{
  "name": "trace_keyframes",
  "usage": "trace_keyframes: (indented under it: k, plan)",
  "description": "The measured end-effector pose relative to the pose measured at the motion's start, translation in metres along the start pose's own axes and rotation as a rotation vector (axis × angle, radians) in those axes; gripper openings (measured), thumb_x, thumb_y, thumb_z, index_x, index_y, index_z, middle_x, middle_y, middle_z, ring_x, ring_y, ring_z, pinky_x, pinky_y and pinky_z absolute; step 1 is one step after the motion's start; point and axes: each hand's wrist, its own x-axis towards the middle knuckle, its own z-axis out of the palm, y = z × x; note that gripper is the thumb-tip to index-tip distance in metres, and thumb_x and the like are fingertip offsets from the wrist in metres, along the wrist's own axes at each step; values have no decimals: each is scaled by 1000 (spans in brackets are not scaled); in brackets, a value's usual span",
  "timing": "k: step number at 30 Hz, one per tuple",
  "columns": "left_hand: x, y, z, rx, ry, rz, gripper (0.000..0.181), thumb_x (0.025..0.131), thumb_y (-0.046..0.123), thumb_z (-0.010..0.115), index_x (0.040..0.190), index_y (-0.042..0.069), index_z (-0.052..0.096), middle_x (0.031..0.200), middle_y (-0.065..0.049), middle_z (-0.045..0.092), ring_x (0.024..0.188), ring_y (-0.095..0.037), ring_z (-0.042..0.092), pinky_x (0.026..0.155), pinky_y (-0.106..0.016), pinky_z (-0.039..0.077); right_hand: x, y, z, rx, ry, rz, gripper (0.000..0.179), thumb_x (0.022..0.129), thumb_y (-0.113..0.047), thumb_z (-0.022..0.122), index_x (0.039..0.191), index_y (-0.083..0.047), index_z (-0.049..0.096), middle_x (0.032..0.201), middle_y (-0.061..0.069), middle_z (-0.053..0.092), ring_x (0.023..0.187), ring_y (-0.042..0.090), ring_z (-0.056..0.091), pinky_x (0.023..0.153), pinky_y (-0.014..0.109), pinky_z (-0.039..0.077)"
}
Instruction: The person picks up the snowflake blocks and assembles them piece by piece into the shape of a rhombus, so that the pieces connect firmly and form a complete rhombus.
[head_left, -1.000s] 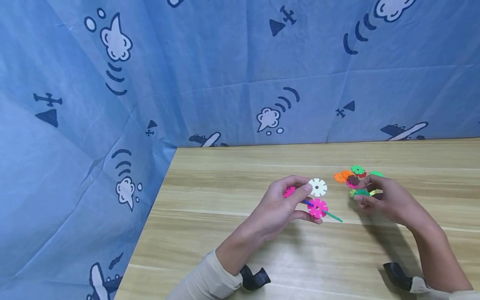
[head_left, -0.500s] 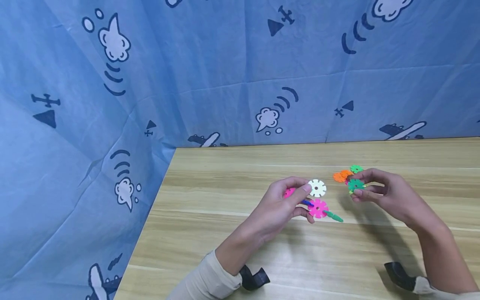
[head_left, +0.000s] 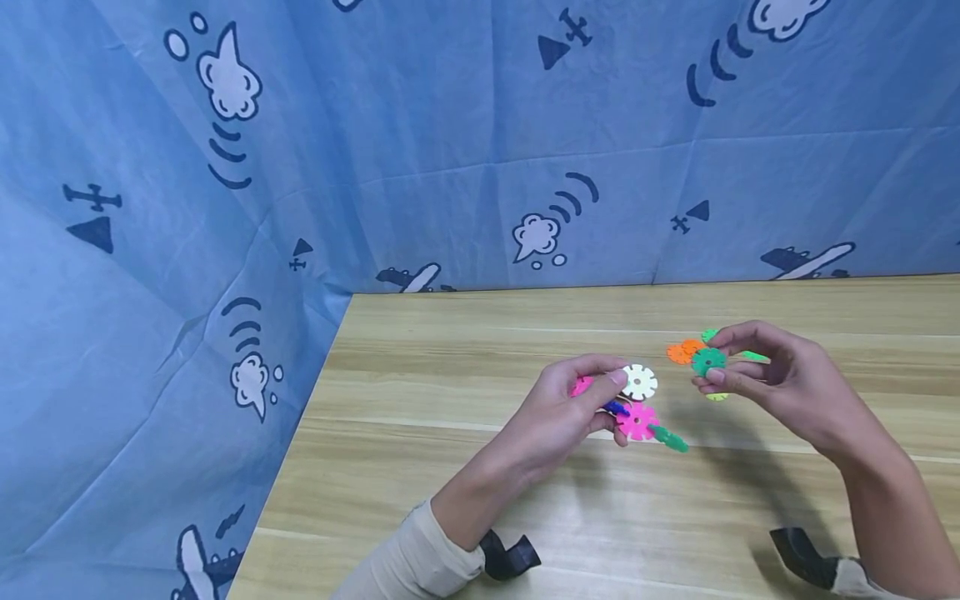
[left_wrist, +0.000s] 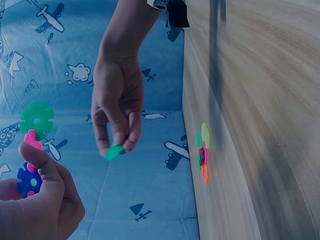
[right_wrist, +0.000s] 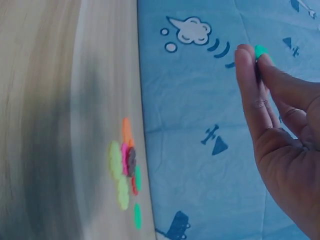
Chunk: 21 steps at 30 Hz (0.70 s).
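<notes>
My left hand [head_left: 555, 408] holds a chain of joined, notched plastic snowflake discs above the table. In the chain are a white disc [head_left: 640, 382], a pink disc [head_left: 637, 422], a blue disc [left_wrist: 30, 182] and, jutting out at the end, a green disc [head_left: 671, 439]. Another pink disc [head_left: 581, 385] shows beside the left fingers. To the right, my right hand [head_left: 795, 379] pinches a single green snowflake disc [head_left: 708, 362] between thumb and fingertips, raised off the tabletop. A gap separates it from the chain.
Loose snowflake discs lie on the wooden table [head_left: 420, 417] behind the right hand, among them orange discs [head_left: 681, 353], yellow discs [right_wrist: 115, 160] and a brown disc [right_wrist: 131, 161]. A blue printed curtain [head_left: 450, 167] rises along the table's back and left edges.
My right hand has lifted the green disc from the loose discs and turned its flat face to the head camera. My left hand stays nearly in place, the chain's green end disc tilting slightly.
</notes>
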Motion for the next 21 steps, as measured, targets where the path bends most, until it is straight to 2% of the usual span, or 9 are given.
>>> trace_keyframes:
  k: [5,12,21]
  plan:
    - [-1,0,1,-14,-3,10,32,110,4,54,139,-6,60,109,-9,67,80,-15,63,69,-22,57,-4,-14,6,33,9,-31,33,96,5,75,126,-3,63,100,3,84,88,17,83,86,12,58]
    - [-2,0,0,-12,-11,19,31,110,4,54,140,-4,59,106,-7,66,80,-13,62,69,-23,56,-5,-29,15,227,-13,-174,33,90,20,72,120,8,63,104,8,78,86,20,83,88,20,63]
    - [-2,0,1,-1,-13,13,31,111,4,53,140,-4,58,103,-9,66,80,-14,62,70,-23,56,-8,-41,18,306,-58,-272,30,91,19,72,119,11,62,108,11,74,90,21,83,89,24,64]
